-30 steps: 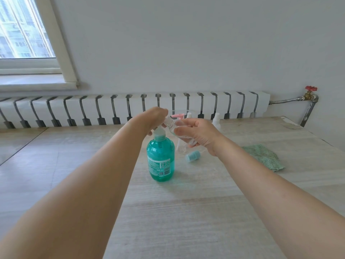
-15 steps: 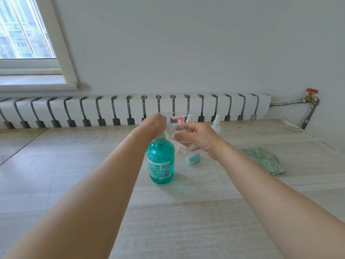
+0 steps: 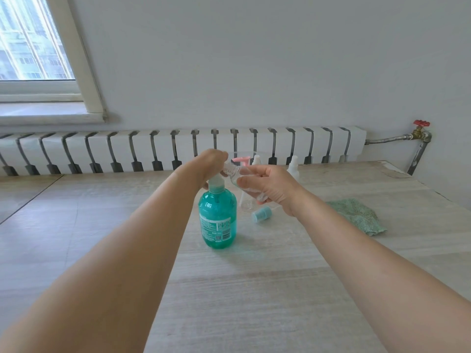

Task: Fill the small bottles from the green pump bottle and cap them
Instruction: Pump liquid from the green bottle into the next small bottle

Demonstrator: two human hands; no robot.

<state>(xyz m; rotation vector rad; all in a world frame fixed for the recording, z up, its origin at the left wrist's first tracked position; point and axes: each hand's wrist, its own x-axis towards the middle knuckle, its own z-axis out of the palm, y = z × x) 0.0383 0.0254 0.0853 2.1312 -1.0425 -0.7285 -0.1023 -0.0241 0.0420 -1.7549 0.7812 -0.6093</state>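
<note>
Straight ahead, a person's two bare forearms are reaching out over a pale wood-grain table (image 3: 254, 289), meeting above a green pump bottle (image 3: 218, 220). That bottle is standing upright near the table's middle, its label facing the camera. The left hand (image 3: 212, 163) is resting on top of the pump head, fingers curled down over it; the pump's white collar is showing just below the hand.

The right hand (image 3: 270, 186) is holding a small clear bottle (image 3: 238, 173), thumb on the near side and fingers wrapped round the far side. This bottle is lying tilted, its open threaded neck pointing left and sitting right against the left hand, at the pump's spout. Whether liquid is flowing cannot be told.

Just below the right hand, a light blue cap (image 3: 261, 215) is lying on its side on the table, close to the green bottle's right. Behind the hands, a pink pump top (image 3: 242, 160) and two small white-topped bottles (image 3: 293, 165) are standing toward the table's far edge, partly hidden. Another clear bottle (image 3: 246, 202) is standing beneath the right hand, hard to make out.

A crumpled green cloth (image 3: 356, 216) is lying on the table to the right, well apart from the bottles. Along the far wall a white radiator (image 3: 178, 146) is running under a window (image 3: 33, 47), with a pipe and red valve (image 3: 421, 123) at the right.
</note>
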